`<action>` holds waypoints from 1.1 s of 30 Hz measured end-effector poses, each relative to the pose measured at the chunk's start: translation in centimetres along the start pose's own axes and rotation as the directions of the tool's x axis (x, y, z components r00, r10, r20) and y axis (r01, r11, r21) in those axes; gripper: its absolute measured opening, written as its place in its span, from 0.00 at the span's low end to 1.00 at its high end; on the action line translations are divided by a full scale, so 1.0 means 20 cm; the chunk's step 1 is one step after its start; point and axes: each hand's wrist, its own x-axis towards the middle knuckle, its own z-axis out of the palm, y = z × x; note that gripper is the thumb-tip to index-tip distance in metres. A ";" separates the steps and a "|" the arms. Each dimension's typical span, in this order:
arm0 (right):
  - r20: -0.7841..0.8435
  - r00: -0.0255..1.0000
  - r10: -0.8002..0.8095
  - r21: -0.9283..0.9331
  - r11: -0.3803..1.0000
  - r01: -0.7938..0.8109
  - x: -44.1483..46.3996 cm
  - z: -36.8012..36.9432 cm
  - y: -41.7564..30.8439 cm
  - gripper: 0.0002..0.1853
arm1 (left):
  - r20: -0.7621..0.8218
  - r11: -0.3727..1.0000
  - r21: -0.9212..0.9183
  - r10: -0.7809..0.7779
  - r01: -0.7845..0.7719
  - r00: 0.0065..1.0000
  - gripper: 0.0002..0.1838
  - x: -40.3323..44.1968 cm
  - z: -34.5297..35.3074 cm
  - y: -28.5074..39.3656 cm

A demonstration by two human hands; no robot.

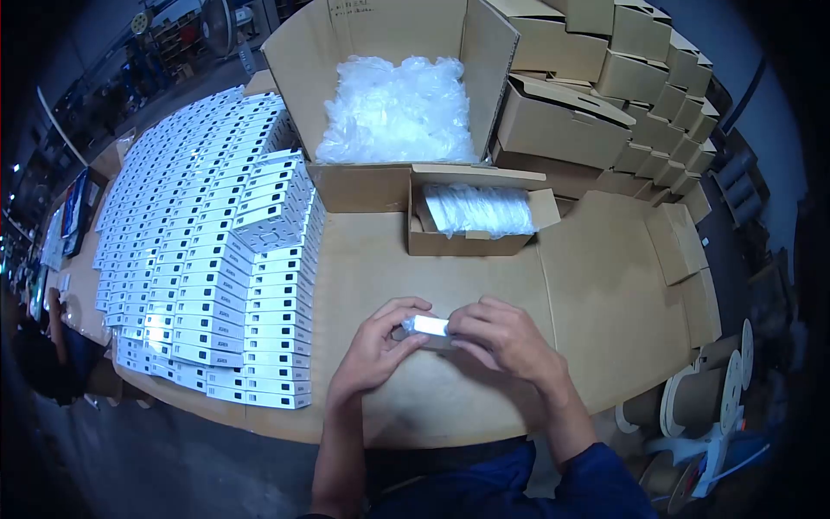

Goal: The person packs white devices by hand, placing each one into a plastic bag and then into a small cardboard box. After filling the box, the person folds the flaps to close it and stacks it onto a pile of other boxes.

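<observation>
Between my two hands, above the tabletop, is a small white box (430, 325) with clear plastic around its left end. My left hand (379, 346) is closed on that left end, thumb below and fingers above. On the other end, my right hand (503, 336) pinches with thumb and fingertips, which partly hide it. Beyond the hands stands an open brown carton (467, 246) holding a row of plastic-wrapped white items (484, 210). To the left are many stacked white boxes (207, 290) with small dark squares on their ends.
A large open carton (290, 82) full of clear plastic bags (393, 112) stands at the back. Folded brown cartons (562, 121) are piled at the back right. Cable reels (709, 398) sit on the floor at right. Another person (52, 355) is at the far left.
</observation>
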 end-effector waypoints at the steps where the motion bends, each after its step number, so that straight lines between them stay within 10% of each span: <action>1: 0.019 1.000 -0.013 -0.009 1.000 0.013 0.02 -0.02 0.02 0.14 | -0.028 0.992 -0.111 -0.056 0.053 0.998 0.16 0.02 0.00 -0.01; 6: -0.174 0.984 0.048 0.011 0.999 -0.046 0.18 -0.14 0.07 0.12 | -0.319 0.950 -0.293 -0.203 0.107 0.926 0.22 0.16 -0.06 -0.07; 10: -0.429 0.877 0.216 -0.023 0.968 -0.250 0.36 -0.15 0.10 0.10 | -0.389 0.878 0.468 0.099 0.104 0.916 0.24 0.31 -0.09 -0.06; 19: -0.704 0.707 0.070 -0.086 0.979 -0.183 0.60 0.13 0.23 0.12 | -0.404 0.850 0.518 0.144 0.096 0.903 0.26 0.42 -0.09 -0.06; 33: -0.463 0.837 0.291 -0.209 0.882 -0.423 0.69 0.33 0.35 0.09 | -0.391 0.790 0.579 0.054 0.200 0.919 0.29 0.32 -0.15 -0.19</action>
